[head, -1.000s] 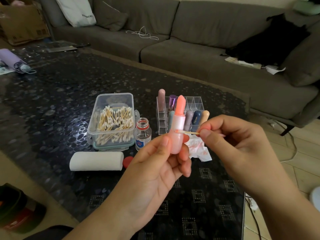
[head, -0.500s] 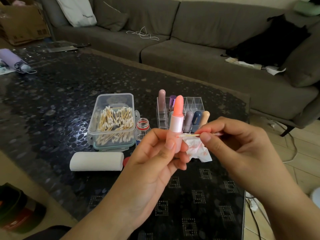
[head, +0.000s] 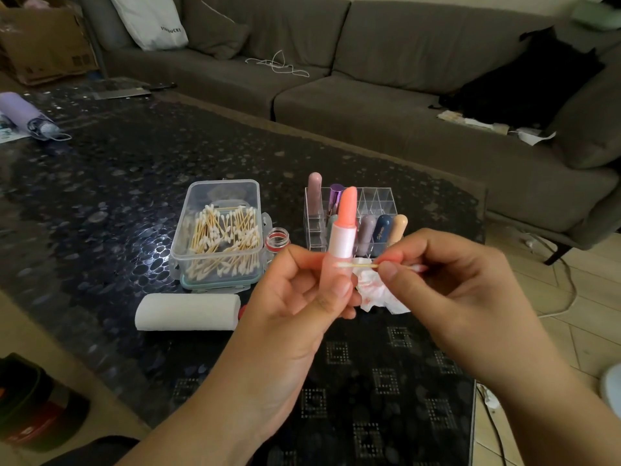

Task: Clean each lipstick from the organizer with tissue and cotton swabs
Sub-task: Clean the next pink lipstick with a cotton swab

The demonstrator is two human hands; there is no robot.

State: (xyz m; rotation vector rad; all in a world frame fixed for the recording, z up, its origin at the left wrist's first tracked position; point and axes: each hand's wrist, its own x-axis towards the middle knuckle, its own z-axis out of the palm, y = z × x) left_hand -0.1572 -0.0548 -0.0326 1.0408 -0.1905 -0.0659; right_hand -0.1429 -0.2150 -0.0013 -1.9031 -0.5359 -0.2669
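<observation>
My left hand (head: pixel 302 297) grips an uncapped pink lipstick (head: pixel 342 230) upright, its coral stick twisted up. My right hand (head: pixel 447 280) pinches a cotton swab (head: pixel 358 265) and holds its white tip against the lipstick's pink tube. A clear acrylic organizer (head: pixel 376 200) stands on the table behind the lipstick, with several capped lipsticks in it. A crumpled, pink-stained tissue (head: pixel 379 294) lies below the organizer, partly hidden by my fingers.
A clear box of cotton swabs (head: pixel 218 237) sits left of the organizer, a small open bottle (head: pixel 277 242) beside it. A white tissue roll (head: pixel 188 311) lies in front of the box. The dark patterned table (head: pixel 100 196) stretches left; a grey sofa (head: pixel 369 79) stands behind.
Both hands have sunk a little and my left fingers have shifted higher on the tube. The swab tip has stayed against the lipstick's tube.
</observation>
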